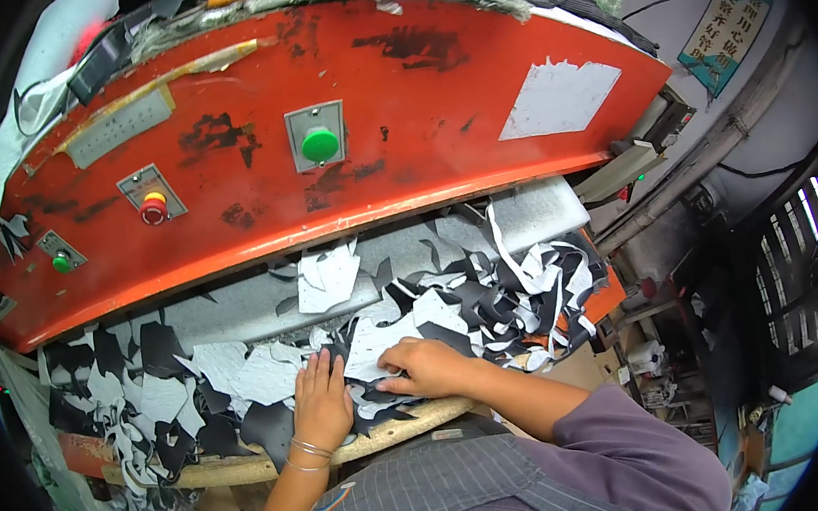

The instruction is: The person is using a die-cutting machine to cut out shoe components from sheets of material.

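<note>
Head view: the left hand (323, 402) lies flat over the pile of cut pieces, its fingers straight and close together, pointing away from the body, with thin bracelets (310, 451) at its wrist. It seems to press or steady rather than grasp, and no piece shows clearly within it. The right hand (427, 367) is half curled just beside it, with a narrow gap between thumb and forefinger; I cannot tell whether a piece is pinched there. The white piece (370, 345) lies between the two hands, its near edge at the right fingertips.

Just left of the left hand is another white piece (267, 374), and below that, nearer the body, a dark piece (268, 428) overhangs the pale curved ledge (215, 473). Beyond and to the right of the right hand sits a tangle of black and white strips (551, 288). Farther out from both hands, a small white sheet (329, 279) rests on the grey slab (540, 216), under the red machine front (436, 109) with its green button (320, 145).

The step in hand looks like sorting or gathering loose pieces by hand. Freeing the white piece would call for a firm pinch at its edge by the right hand, while the left holds down the overlapping pieces nearby.
</note>
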`<state>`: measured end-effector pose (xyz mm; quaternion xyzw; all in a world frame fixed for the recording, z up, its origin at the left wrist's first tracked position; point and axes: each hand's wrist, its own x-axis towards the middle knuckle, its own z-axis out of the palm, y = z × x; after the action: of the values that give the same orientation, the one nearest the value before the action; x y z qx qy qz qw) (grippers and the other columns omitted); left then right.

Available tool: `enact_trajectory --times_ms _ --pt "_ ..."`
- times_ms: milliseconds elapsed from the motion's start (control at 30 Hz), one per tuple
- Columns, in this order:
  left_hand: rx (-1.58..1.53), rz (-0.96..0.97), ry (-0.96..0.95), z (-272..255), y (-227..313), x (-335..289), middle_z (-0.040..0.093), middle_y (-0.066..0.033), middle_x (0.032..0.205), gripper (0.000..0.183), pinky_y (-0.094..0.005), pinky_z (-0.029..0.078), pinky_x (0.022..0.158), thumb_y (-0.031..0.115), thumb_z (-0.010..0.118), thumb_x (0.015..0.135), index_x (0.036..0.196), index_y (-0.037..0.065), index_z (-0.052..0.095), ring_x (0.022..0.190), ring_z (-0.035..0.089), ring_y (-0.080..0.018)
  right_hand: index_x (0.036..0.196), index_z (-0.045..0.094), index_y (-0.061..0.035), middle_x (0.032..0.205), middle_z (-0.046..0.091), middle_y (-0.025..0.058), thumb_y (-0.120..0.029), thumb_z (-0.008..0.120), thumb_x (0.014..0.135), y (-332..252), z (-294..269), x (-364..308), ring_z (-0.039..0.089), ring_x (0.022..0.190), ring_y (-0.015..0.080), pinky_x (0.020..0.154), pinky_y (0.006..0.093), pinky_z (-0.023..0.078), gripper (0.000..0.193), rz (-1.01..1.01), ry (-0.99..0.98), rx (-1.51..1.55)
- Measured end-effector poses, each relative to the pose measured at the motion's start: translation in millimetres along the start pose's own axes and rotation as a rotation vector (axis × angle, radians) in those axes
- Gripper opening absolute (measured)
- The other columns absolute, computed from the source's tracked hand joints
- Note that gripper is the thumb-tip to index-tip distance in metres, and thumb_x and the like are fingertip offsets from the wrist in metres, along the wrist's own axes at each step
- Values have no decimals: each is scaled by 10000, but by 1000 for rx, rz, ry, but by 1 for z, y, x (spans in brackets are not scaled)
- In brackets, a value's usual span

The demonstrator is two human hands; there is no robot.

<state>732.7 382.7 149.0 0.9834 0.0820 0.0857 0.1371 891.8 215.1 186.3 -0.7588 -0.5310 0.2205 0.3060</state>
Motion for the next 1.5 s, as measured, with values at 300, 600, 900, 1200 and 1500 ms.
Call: enact_trajectory --times_ms 300,600,900,1200,1500 --pt "-26 8 56 1 8 2 503 -220 1305 435 -491 333 1038 102 581 820 1237 -11 538 1236 448 -377 911 632 -58 845 624 111 -238 634 853 6 29 -32 592 863 307 755 405 483 189 -113 -72 29" --pt "-570 -634 380 7 41 32 552 -229 1202 619 -424 447 940 372 682 819 1252 -29 494 1093 557 -376 938 656 -40 860 649 154 -259 627 864 12 20 -84 607 844 352 748 416 487 233 -223 -281 -95" --pt "-354 -775 36 -6 78 99 682 -200 951 463 -450 509 823 437 644 820 992 7 660 932 653 -364 1089 608 -17 1051 626 192 -179 663 808 33 -83 32 572 991 360 886 421 427 329 -472 208 -273" --pt "-60 -556 -101 29 66 54 640 -198 740 389 -490 505 671 334 513 895 698 28 651 708 629 -394 1388 468 -155 1528 253 169 -523 463 908 64 -29 123 250 1410 317 1137 498 144 605 -210 -27 -444" --pt "108 -756 340 0 45 -15 523 -197 1156 545 -478 360 936 168 706 760 1233 5 490 1112 460 -382 1425 396 -155 1530 256 144 -519 467 911 79 -34 156 179 1435 284 1142 539 95 634 -207 -134 -231"
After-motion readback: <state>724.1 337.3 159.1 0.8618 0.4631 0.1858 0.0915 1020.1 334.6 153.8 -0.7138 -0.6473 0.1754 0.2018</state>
